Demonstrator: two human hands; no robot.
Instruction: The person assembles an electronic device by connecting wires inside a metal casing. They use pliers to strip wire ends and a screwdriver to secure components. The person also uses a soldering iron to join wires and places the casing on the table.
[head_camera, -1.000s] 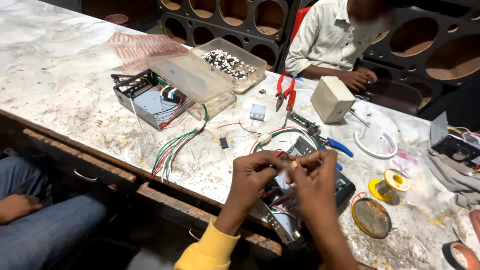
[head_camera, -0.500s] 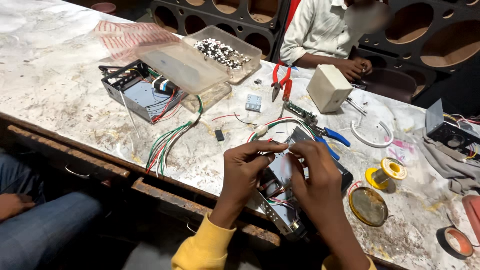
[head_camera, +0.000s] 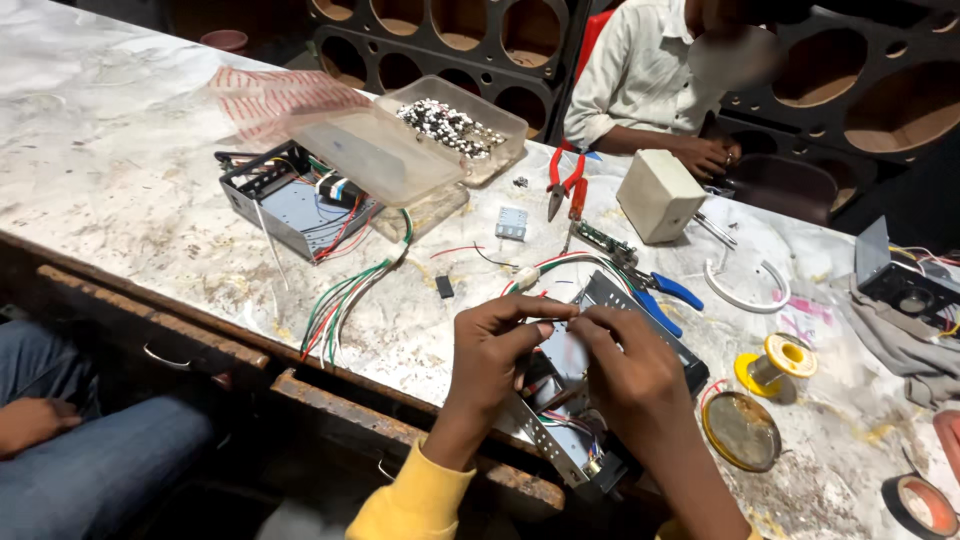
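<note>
My left hand (head_camera: 497, 345) and my right hand (head_camera: 628, 365) meet fingertip to fingertip above an open metal electronics chassis (head_camera: 600, 400) at the table's near edge. Between the pinched fingers is a small pale part; I cannot tell what it is. Coloured wires (head_camera: 560, 265) run from the chassis toward the table's middle. My hands hide most of the chassis interior. I wear yellow sleeves.
A second open chassis (head_camera: 290, 205) with a wire bundle (head_camera: 345, 295) lies at the left, beside clear plastic boxes (head_camera: 440, 135). Red pliers (head_camera: 565, 180), blue-handled pliers (head_camera: 665, 290), a beige box (head_camera: 657, 195), a solder spool (head_camera: 775, 365) and a round tin (head_camera: 742, 430) surround it. Another person sits opposite; someone's knee is lower left.
My hands have stayed pinched together over the chassis; the view has shifted slightly, so everything sits a little lower and further right in the frame.
</note>
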